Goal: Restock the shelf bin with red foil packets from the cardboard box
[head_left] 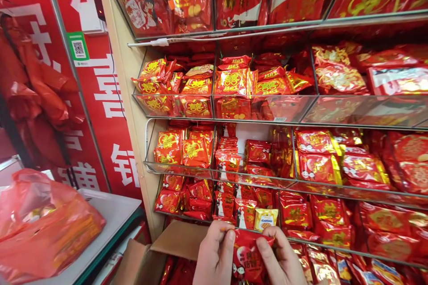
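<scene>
At the bottom middle of the head view, my left hand (216, 256) and my right hand (284, 258) both pinch a small red snack packet (248, 256) with white print. The fingers of each hand are closed on its upper corners. The packet is held in front of the lowest visible shelf bin, just below a small yellow cookie packet (265, 218). Beneath my hands is an open cardboard box (179, 240) with more red packets inside.
Clear acrylic shelf bins (214, 111) in several tiers hold red and gold packets. A wooden shelf side (130, 98) stands at left. A red plastic bag (40, 227) lies on a white counter (113, 209). Red signage with white characters covers the wall at left.
</scene>
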### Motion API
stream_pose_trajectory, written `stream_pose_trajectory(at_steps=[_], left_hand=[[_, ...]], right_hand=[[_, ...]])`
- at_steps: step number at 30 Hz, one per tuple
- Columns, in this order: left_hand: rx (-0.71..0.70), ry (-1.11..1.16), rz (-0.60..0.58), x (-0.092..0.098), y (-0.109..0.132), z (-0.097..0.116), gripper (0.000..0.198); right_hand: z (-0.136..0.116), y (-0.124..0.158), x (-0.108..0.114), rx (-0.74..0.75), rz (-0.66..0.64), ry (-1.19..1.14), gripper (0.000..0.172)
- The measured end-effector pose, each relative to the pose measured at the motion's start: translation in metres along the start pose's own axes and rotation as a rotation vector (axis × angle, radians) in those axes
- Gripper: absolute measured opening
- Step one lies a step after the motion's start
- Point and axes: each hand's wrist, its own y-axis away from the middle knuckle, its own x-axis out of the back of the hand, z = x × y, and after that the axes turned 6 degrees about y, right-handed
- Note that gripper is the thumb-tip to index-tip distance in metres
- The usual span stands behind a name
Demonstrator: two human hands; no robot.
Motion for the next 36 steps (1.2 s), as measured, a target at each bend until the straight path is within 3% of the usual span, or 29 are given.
stream_pose_trajectory(at_steps=[5,12,17,20,23,26,32,34,36], left_hand=[[0.000,-0.052,0.067,-0.004,0.001,-0.003,0.015],[-0.179,-0.202,0.075,-0.002,-0.002,-0.005,0.016],[0.080,0.034,0.136,-0.011,0.000,-0.001,0.021],[0.104,0.058,0.111,-0.010,0.001,0.001,0.024],[0.048,-0.042,0.091,-0.005,-0.002,0.002,0.027],[0.019,-0.148,0.129,-0.001,-0.004,-0.001,0.025],[0.043,-0.125,0.210,-0.002,0.000,-0.010,0.016],[0.066,-0.111,0.155,-0.002,0.002,-0.012,0.017],[0.080,-0.122,0.026,0.000,0.002,-0.013,0.019]], right_hand=[[-0.010,0.003,-0.011,-0.003,0.200,0.131,0.037],[-0.009,0.000,-0.008,0.123,0.287,0.245,0.038],[-0.021,-0.001,-0.011,0.086,0.319,0.067,0.031],[-0.026,-0.001,-0.014,-0.054,0.387,-0.030,0.034],[-0.022,-0.003,-0.016,-0.181,0.327,-0.100,0.036],[-0.014,-0.003,-0.018,-0.126,0.255,-0.090,0.036],[-0.007,-0.001,-0.018,-0.046,0.327,0.102,0.035],[-0.003,-0.002,-0.017,-0.038,0.319,0.138,0.035],[0.001,-0.004,-0.016,-0.039,0.301,0.137,0.035]])
